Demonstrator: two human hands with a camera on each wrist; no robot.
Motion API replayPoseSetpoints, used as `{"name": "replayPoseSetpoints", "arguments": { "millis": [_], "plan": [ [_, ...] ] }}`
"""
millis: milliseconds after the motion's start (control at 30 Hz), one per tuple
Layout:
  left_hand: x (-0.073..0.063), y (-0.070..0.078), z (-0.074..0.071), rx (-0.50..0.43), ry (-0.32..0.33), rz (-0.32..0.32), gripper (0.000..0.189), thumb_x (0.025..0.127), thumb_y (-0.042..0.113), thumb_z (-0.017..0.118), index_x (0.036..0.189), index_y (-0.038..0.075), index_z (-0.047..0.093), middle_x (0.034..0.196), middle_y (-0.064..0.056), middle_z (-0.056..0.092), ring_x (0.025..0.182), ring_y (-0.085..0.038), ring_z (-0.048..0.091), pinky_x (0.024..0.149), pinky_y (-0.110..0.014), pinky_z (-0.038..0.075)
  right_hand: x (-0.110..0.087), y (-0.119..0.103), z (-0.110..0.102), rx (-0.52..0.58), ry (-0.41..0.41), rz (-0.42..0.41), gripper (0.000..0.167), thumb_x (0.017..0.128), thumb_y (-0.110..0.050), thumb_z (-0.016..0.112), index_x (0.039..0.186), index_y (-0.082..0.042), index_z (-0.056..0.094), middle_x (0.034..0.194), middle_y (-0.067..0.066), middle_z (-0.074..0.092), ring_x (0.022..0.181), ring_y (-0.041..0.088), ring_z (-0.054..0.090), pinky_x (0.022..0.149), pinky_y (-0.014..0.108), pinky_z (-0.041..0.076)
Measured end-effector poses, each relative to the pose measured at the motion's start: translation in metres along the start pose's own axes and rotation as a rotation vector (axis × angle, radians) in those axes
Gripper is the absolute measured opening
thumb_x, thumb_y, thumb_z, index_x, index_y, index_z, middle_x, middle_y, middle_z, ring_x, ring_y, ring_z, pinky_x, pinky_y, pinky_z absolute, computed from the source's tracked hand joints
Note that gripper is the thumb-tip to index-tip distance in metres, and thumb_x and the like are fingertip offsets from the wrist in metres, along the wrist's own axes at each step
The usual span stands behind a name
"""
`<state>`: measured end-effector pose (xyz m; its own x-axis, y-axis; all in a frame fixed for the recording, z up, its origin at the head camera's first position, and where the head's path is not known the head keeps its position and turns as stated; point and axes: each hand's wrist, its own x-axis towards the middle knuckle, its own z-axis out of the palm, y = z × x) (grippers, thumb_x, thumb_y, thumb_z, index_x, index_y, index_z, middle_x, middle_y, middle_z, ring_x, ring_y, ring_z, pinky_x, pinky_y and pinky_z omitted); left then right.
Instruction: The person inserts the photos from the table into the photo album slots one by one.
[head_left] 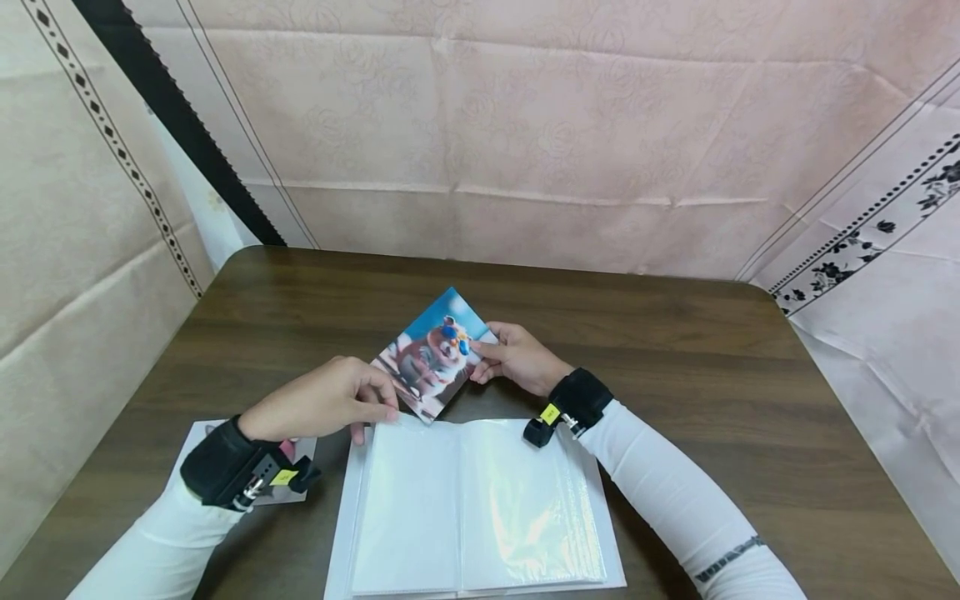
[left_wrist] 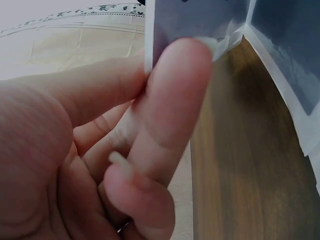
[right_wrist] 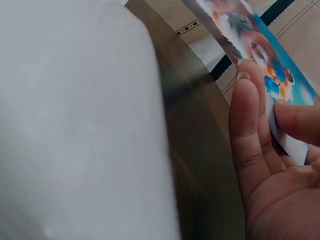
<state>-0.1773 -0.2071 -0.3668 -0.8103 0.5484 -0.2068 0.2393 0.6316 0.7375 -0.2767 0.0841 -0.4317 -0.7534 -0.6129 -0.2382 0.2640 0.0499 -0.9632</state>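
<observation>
An open photo album (head_left: pixel 339 533) with clear plastic sleeve pages lies on the table, in the head view's lower middle. My left hand (head_left: pixel 335 400) pinches the top edge of its left page (head_left: pixel 408 508); the left wrist view has this page edge (left_wrist: pixel 149 37) between thumb and finger. Above the album, my right hand (head_left: pixel 517 358) holds a picture card (head_left: pixel 431 354) by its right side, thumb on the front. The card shows a furry animal with blue and orange flowers against blue. It is tilted, its lower corner at the album's top edge.
Another picture card (head_left: pixel 300 454) lies on the table left of the album, partly hidden by my left wrist. The brown wooden table (head_left: pixel 675 350) has rounded far corners. Pale patterned cloth (head_left: pixel 525 125) hangs behind it and at both sides.
</observation>
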Motion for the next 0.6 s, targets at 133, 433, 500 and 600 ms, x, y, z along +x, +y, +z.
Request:
{"name": "replayPoseSetpoints", "arguments": {
  "millis": [133,433,500,600],
  "plan": [
    [-0.0002,0.001,-0.0007,-0.007,0.0,-0.006,0.003,0.092,0.018,0.075,0.093,0.015,0.076,0.097,-0.004,0.071,0.058,-0.017,0.065,0.062,-0.035,0.058,-0.0008,0.0,-0.0002,0.007,-0.008,-0.007,0.031,0.108,-0.011,0.047,0.135,0.003,0.047,0.094,0.004,0.07,0.07,0.012,0.069,0.072,0.024,0.058],
    [0.0,-0.0015,0.0013,-0.003,0.044,0.051,0.007,0.093,0.018,0.073,0.098,0.014,0.075,0.083,0.002,0.072,0.064,-0.021,0.068,0.059,-0.026,0.053,0.0025,0.0035,-0.0001,-0.003,-0.076,-0.016,0.03,0.108,-0.01,0.048,0.135,0.001,0.048,0.089,0.002,0.072,0.069,0.011,0.069,0.07,0.024,0.058],
    [0.0003,-0.0026,0.0017,0.003,0.062,0.07,0.007,0.093,0.018,0.073,0.099,0.013,0.075,0.084,0.002,0.073,0.065,-0.019,0.068,0.063,-0.029,0.057,0.0036,0.0039,-0.0014,-0.008,-0.077,-0.017,0.027,0.108,-0.01,0.048,0.132,0.001,0.049,0.087,0.001,0.072,0.068,0.011,0.069,0.069,0.024,0.058],
    [0.0011,-0.0039,0.002,-0.001,0.075,0.072,0.008,0.093,0.016,0.074,0.1,0.012,0.075,0.085,0.001,0.073,0.065,-0.015,0.067,0.066,-0.032,0.059,0.004,0.0039,-0.0056,-0.018,-0.083,-0.019,0.024,0.108,-0.01,0.048,0.13,-0.001,0.051,0.088,0.001,0.072,0.067,0.011,0.069,0.069,0.024,0.058]
  ]
}}
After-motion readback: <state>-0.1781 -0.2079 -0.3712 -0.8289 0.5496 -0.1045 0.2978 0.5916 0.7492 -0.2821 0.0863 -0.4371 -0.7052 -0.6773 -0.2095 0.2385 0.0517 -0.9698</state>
